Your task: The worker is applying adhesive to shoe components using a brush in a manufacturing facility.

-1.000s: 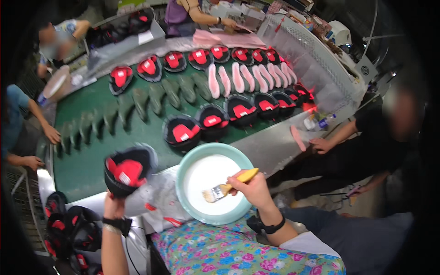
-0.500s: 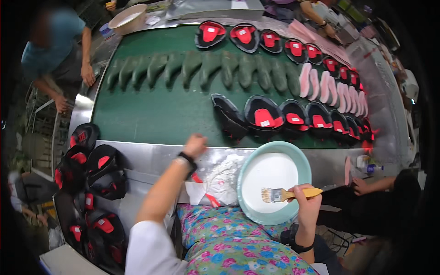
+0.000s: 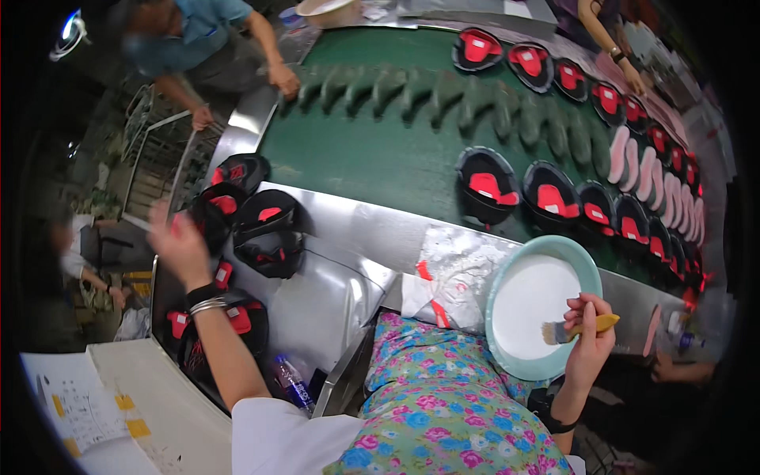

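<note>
In my right hand (image 3: 590,336) is a flat paintbrush (image 3: 560,331) with a yellow wooden handle, its bristles over the white liquid (image 3: 532,297) in a pale green basin (image 3: 497,332). My left hand (image 3: 184,247) is stretched out to the left, beside a pile of black shoe uppers (image 3: 269,241) with red linings. Motion smears its fingers, so I cannot tell whether they hold anything. Across the green belt (image 3: 356,150), a near row of black uppers (image 3: 487,186) stands with red linings and white labels showing.
Dark green foot-shaped lasts (image 3: 443,99) line the belt, followed by pink insoles (image 3: 633,162); more uppers (image 3: 529,65) stand behind. A white-smeared sheet (image 3: 455,277) lies left of the basin. A bottle (image 3: 293,384) stands below the pile. Co-workers' hands (image 3: 283,79) rest at the far-left edge.
The view has turned left. My left hand has moved from the belt's near edge to the pile of uppers. The brush stays in my right hand over the basin.
</note>
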The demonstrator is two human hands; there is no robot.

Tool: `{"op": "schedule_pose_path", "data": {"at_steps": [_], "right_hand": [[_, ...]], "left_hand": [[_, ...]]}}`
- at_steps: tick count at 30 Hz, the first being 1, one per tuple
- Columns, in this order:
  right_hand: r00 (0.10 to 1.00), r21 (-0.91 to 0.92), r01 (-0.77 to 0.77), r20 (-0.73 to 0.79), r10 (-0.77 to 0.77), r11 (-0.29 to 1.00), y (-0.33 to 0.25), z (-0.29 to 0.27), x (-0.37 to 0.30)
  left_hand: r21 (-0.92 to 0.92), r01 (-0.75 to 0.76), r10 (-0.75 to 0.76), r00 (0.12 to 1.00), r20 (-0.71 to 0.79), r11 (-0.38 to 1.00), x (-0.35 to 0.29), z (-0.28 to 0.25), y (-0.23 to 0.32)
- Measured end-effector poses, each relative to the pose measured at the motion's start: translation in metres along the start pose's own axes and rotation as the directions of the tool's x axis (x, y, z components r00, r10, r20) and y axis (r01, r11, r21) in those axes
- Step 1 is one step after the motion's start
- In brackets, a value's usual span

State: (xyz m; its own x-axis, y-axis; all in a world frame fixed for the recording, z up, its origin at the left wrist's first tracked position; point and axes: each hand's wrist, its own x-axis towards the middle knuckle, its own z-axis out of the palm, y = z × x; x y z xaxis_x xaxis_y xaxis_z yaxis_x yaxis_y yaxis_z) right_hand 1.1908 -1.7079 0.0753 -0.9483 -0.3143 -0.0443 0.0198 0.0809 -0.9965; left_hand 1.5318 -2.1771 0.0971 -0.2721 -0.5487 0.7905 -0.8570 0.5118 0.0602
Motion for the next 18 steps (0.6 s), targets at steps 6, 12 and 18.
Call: {"op": "schedule_pose_path", "data": {"at_steps": [6, 12, 18], "right_hand": [[0.995, -0.075, -0.011, 0.098, 0.019, 0.997, -0.003, 0.0, -0.007], [0.992, -0.114, -0.009, 0.121, 0.022, 0.993, -0.003, -0.006, -0.022], [0.995, -0.184, -0.07, 0.054, 0.082, 0.98, -0.003, 0.0, -0.021]], "left_hand": [[-0.074, 0.201, -0.001, 0.349, 0.937, 0.977, -0.085, 0.135, -0.048], [-0.087, 0.18, 0.103, -0.083, 0.991, 0.98, -0.041, 0.197, -0.078], [-0.598, 0.659, -0.554, 0.736, 0.389, 0.455, -0.007, 0.162, -0.014]]}}
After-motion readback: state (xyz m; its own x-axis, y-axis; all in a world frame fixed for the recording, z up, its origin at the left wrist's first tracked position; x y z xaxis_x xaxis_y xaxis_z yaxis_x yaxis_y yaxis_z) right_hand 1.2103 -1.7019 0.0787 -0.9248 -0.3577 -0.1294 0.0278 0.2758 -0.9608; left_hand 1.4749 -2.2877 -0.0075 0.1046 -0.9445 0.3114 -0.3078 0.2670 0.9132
